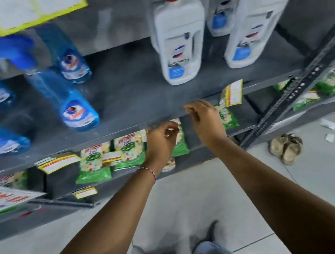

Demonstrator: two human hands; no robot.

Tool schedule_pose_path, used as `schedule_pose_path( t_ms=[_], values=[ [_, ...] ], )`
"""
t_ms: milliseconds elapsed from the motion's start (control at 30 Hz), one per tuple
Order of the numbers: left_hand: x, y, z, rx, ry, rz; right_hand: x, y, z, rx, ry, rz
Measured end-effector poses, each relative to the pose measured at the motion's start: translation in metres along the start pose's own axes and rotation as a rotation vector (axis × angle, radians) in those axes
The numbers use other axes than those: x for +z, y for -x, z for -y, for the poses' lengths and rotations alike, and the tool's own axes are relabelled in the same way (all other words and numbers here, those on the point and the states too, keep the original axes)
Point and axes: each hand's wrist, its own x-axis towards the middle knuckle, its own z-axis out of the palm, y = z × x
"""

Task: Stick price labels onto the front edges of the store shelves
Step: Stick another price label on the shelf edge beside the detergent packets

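Both my hands are raised to the front edge of the grey metal shelf [131, 128]. My left hand [163, 137] sits just below that edge with its fingers curled around a small pale scrap, too blurred to name. My right hand [204, 118] is at the edge itself, fingers pinched together; what they hold is hidden. A yellow-bordered price label [233, 92] is stuck on the edge just right of my right hand. Another label [57, 163] hangs on the same edge at the left, and a third [85, 192] on a lower shelf.
Blue spray bottles [73, 103] and white bottles with red caps [179, 41] stand on the shelf. Green detergent packets [128, 149] fill the shelf below. A perforated upright [302, 85] runs at the right. Sandals [285, 147] and paper scraps [327, 124] lie on the tiled floor.
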Motion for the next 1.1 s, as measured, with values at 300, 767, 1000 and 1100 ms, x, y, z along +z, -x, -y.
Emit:
schedule_pose_path(
  t_ms=[300,767,1000,1100],
  values=[
    [0.134,-0.031,-0.064,-0.395,0.225,0.102,-0.07,-0.058,-0.089,-0.098,0.355,0.123],
    [0.154,-0.04,-0.085,-0.371,0.291,-0.154,-0.083,-0.053,-0.141,0.034,0.131,0.129],
    [0.156,-0.043,-0.089,-0.207,0.136,-0.228,-0.084,-0.047,-0.153,0.063,0.091,0.062],
    [0.155,-0.047,-0.092,-0.208,0.128,-0.235,-0.085,-0.05,-0.155,0.075,0.054,0.045]
  ],
)
